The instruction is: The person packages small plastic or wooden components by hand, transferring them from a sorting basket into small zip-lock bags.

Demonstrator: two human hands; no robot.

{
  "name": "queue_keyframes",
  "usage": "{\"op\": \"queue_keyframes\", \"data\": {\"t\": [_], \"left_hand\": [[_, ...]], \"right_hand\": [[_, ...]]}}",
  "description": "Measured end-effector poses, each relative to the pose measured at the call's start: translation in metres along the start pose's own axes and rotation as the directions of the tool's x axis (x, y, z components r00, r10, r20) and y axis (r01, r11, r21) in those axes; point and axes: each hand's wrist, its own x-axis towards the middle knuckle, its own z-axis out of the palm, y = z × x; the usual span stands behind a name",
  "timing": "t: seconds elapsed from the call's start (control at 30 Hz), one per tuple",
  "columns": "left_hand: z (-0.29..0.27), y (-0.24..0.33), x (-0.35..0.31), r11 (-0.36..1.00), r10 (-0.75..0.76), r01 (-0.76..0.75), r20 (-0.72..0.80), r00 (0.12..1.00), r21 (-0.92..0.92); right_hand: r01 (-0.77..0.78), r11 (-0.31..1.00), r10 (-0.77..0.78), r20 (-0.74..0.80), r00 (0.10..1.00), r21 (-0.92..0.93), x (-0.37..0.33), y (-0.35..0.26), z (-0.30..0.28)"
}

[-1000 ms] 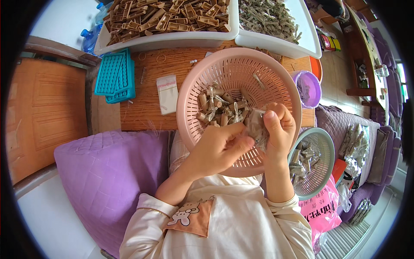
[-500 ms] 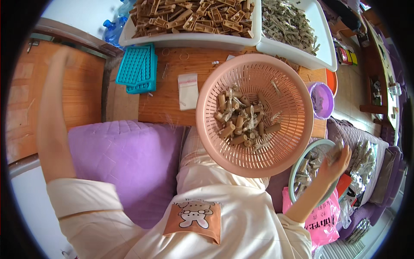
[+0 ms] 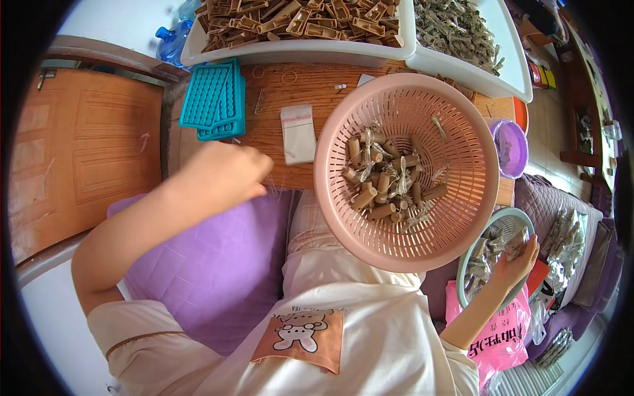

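My left hand hovers over the purple cushion, left of a pink colander. Its fingers are curled closed; whatever they may hold cannot be made out. At the right, my right hand grips a small clear plastic bag with brownish contents, over the rim of a grey-green basket. Similar filled bags lie in that basket. Inside the pink colander are several short brown tubes mixed with clear, twisted plastic pieces.
On the wooden table lie turquoise trays and a stack of clear bags. White bins of brown plastic parts and greyish pieces stand behind. A purple bucket and a pink bag sit to the right.
My left hand has swung down and right from beside the door to above the cushion. My right hand stays at the grey-green basket with the small bag, lowered slightly.
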Motion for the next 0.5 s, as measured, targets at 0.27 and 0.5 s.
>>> {"op": "queue_keyframes", "data": {"t": [0.27, 0.5], "left_hand": [[0.097, -0.028, 0.052, 0.281, 0.959, -0.930, -0.100, 0.264, 0.236], [0.165, -0.012, 0.082, 0.262, 0.959, -0.937, -0.175, 0.225, 0.231]], "right_hand": [[0.204, 0.956, -0.229, -0.103, 0.968, -0.213, -0.001, -0.008, -0.030], [0.114, 0.978, -0.157, -0.257, 0.954, -0.176, -0.001, 0.000, -0.054]]}}
